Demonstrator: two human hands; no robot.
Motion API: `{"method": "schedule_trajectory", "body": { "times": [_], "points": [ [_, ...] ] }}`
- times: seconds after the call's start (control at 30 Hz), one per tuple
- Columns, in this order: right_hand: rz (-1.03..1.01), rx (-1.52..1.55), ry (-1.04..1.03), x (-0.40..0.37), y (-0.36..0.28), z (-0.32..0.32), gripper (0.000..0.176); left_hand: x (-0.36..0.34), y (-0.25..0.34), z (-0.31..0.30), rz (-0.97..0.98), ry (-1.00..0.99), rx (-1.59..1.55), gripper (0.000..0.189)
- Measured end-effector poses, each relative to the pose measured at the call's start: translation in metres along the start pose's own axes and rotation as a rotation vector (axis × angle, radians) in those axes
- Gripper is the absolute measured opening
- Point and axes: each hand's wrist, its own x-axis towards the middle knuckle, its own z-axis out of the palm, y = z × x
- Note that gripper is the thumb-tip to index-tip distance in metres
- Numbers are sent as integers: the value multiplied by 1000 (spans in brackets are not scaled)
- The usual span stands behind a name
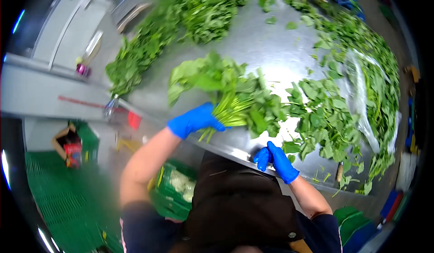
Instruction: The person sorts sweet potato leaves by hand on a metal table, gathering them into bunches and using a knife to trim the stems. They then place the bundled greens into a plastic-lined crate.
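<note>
My left hand (pixel 196 120), in a blue glove, is closed round the stems of a bunch of leafy greens (pixel 228 106). The leaves fan out over the metal table, and the cut stem ends point toward me. At the table's near edge is my right hand (pixel 278 161), also gloved in blue, with its fingers curled together. Whatever it may hold is hidden. Just beyond it and to its right lies a loose heap of greens (pixel 332 126). A wooden handle (pixel 340 171) sticks out from under leaves by the right part of the edge.
A large pile of greens (pixel 208 9) covers the far left of the metal table (pixel 266 49). Clear plastic wrap (pixel 359 101) lies among greens at right. Another person's gloved hand (pixel 351 2) is at the far right. Green crates (pixel 58 194) and a cardboard box (pixel 65 140) stand at left.
</note>
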Motion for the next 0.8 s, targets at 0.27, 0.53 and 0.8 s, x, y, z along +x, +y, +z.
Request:
{"method": "schedule_trajectory", "body": {
  "times": [0.27, 0.53, 0.8],
  "points": [
    [-204, -256, -119, 27, -64, 70, 20, 39, -31, -49, 90, -56, -7, 35],
    [-805, -594, -163, 90, -151, 173, 36, 65, -23, -86, 125, -98, -9, 20],
    [-1191, -812, -68, 115, -156, 210, 41, 67, -7, -81, 191, -74, -218, 38]
  ]
}}
